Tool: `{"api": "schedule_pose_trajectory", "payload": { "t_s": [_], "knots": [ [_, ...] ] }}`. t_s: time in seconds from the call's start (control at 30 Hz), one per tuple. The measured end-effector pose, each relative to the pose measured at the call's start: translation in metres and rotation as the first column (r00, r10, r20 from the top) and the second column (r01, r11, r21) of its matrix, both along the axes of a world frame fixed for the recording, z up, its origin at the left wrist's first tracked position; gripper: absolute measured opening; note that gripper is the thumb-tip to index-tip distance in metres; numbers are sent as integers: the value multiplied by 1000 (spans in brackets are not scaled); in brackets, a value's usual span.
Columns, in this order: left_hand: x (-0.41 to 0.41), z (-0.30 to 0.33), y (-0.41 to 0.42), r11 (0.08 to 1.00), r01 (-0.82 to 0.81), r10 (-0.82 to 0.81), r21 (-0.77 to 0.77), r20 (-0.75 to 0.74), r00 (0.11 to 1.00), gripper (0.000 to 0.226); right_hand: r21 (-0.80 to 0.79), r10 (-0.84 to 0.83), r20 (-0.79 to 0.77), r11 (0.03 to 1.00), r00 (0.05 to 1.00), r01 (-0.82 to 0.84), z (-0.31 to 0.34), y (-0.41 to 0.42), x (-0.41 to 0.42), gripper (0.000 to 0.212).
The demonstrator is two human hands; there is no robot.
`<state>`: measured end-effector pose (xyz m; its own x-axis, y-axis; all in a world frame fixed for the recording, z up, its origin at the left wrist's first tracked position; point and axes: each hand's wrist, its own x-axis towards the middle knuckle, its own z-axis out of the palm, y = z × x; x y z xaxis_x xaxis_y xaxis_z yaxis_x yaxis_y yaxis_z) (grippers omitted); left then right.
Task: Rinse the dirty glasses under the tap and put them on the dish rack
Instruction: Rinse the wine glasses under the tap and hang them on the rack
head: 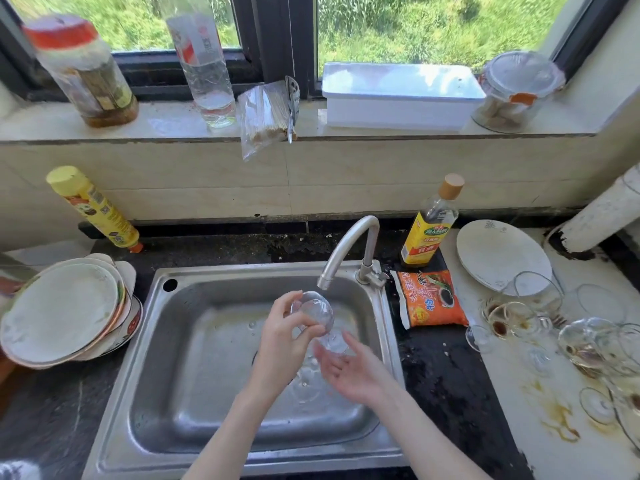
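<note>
My left hand [284, 336] grips a clear glass [316, 311] over the steel sink [194, 344], just under the spout of the tap [346, 247]. The glass lies tilted. My right hand [349, 372] is beneath it with fingers spread and relaxed, touching the lower part of the glass. Several dirty glasses [512, 317] with brown residue lie and stand on the white counter at the right, more glasses [595, 344] clustering near the right edge. No dish rack can be made out in view.
A stack of plates [65, 313] sits left of the sink, a white plate [498, 254] at the right. An orange sauce packet [429, 297] and a cooking-wine bottle [429, 226] stand beside the tap. A yellow bottle [93, 209] leans at the back left. Jars and a white box [398, 95] line the windowsill.
</note>
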<state>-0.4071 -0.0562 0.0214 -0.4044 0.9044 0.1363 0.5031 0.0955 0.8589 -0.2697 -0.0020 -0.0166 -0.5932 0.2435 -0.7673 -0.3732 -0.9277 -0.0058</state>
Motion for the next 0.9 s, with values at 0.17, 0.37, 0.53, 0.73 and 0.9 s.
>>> {"api": "schedule_pose_trajectory", "payload": {
  "t_s": [0.17,0.37,0.53,0.73,0.9],
  "knots": [
    [8,2,-8,995,-96,100,-31,132,986,30,27,-228,-3,973,974,228,20,7,0,11],
    [14,5,-18,982,-119,168,-145,405,899,50,187,-202,71,965,977,186,31,1,3,11],
    [12,-2,-31,961,8,55,-275,222,973,67,464,-129,224,886,966,10,38,-6,7,5],
    [10,-8,-36,923,114,-107,-366,41,993,66,753,-226,457,613,860,-239,59,-18,12,11],
    [9,4,-28,922,159,-223,-354,-147,964,62,835,-292,522,369,802,-409,72,-24,11,7]
  ]
}}
